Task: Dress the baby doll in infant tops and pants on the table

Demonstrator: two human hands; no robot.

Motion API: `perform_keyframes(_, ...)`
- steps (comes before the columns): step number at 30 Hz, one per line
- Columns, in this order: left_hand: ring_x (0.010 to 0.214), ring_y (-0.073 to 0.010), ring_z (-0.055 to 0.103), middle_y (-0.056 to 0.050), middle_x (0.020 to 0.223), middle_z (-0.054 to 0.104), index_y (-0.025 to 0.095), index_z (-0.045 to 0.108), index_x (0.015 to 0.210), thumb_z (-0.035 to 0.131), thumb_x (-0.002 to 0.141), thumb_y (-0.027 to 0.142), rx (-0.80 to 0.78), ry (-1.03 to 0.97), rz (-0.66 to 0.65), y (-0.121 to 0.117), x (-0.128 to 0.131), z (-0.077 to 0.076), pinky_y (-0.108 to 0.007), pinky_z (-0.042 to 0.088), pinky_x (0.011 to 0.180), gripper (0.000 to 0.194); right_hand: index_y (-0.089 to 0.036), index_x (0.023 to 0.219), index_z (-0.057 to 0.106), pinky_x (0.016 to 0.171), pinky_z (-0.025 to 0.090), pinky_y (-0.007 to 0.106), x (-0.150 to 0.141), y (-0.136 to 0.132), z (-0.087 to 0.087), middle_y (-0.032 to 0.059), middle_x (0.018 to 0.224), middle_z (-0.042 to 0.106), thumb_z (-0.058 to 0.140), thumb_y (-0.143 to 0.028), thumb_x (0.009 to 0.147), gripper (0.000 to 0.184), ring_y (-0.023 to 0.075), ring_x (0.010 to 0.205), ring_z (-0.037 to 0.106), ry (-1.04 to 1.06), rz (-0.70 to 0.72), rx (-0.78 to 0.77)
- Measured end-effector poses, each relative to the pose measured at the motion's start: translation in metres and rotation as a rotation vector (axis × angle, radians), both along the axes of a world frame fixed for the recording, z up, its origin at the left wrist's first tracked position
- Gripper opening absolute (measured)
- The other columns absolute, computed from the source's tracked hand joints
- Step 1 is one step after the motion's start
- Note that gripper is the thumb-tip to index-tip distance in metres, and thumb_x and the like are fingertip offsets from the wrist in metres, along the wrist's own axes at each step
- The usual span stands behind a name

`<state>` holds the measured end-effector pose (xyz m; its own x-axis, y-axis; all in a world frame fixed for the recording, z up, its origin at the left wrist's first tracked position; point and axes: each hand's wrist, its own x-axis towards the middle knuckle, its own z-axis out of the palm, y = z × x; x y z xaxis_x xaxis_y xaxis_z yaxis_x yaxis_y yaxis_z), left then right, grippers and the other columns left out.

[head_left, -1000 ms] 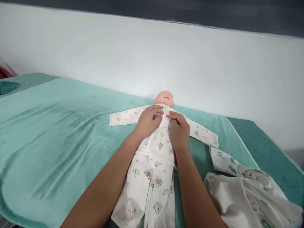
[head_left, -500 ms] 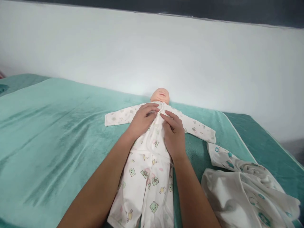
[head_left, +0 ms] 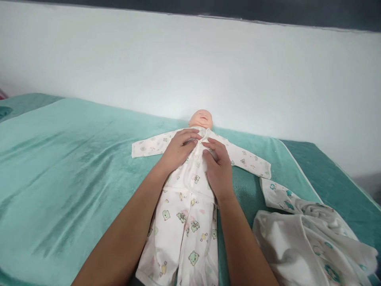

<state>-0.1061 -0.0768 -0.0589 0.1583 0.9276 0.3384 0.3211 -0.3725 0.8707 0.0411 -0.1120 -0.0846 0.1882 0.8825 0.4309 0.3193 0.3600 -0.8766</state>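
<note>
Gently align the shirt front (head_left: 194, 171) evenly between left hand (head_left: 179, 149) and right hand (head_left: 219, 165), fingers (head_left: 213, 144) loosely curled, though whether they pinch it I cannot tell.

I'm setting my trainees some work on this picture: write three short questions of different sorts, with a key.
1. True or false: the doll's head lies nearer the wall than the trousers do.

2. Fill in: in the picture, the crumpled cloth lies to the ____ of the trousers.

3. Choose one: the left hand and right hand are both at
A) the trousers' lower edges
B) the crumpled cloth
C) the upper front of the shirt

Key: 1. True. 2. Right. 3. C.
</note>
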Motion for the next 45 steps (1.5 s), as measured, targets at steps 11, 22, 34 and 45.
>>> perform_keyframes(11, 0.141, -0.019, 0.046, 0.001, 0.141, 0.062, 0.03, 0.074, 0.106, 0.044, 0.096, 0.02, 0.091, 0.191, -0.016, -0.0011, -0.0006, 0.0024, -0.04, 0.035, 0.121, 0.033, -0.027, 0.091, 0.069, 0.101, 0.047, 0.04, -0.0002, 0.0002, -0.0006, 0.0039, 0.125, 0.066, 0.054, -0.024, 0.087, 0.016, 0.0213, 0.119, 0.06, 0.058, -0.043, 0.007)
perform_keyframes(22, 0.138, -0.02, 0.049, -0.001, 0.139, 0.063, 0.026, 0.071, 0.092, 0.051, 0.09, 0.019, 0.062, 0.028, -0.007, -0.0005, -0.0001, -0.0012, -0.038, 0.042, 0.115, 0.022, -0.027, 0.094, 0.068, 0.101, 0.046, 0.04, -0.0005, -0.0008, 0.0, 0.0039, 0.127, 0.065, 0.055, -0.025, 0.087, 0.015, 0.0211, 0.117, 0.059, 0.045, -0.037, 0.001)
perform_keyframes(34, 0.133, -0.0235, 0.054, -0.002, 0.141, 0.061, 0.025, 0.069, 0.093, 0.052, 0.089, 0.017, 0.033, -0.041, 0.019, -0.0032, -0.0045, -0.0037, -0.042, 0.046, 0.109, 0.019, -0.024, 0.089, 0.07, 0.1, 0.048, 0.038, 0.0033, 0.0002, 0.004, 0.0048, 0.123, 0.068, 0.06, -0.027, 0.089, 0.011, 0.0206, 0.117, 0.061, 0.159, -0.009, -0.022)
perform_keyframes(45, 0.137, -0.02, 0.051, -0.002, 0.138, 0.063, 0.029, 0.076, 0.106, 0.053, 0.093, 0.02, 0.047, -0.009, 0.003, 0.0001, -0.0033, -0.0052, -0.04, 0.039, 0.117, 0.028, -0.031, 0.107, 0.075, 0.118, 0.036, 0.05, 0.0049, -0.001, 0.0023, 0.0039, 0.139, 0.059, 0.058, -0.032, 0.094, 0.021, 0.0236, 0.137, 0.048, -0.054, 0.07, -0.033)
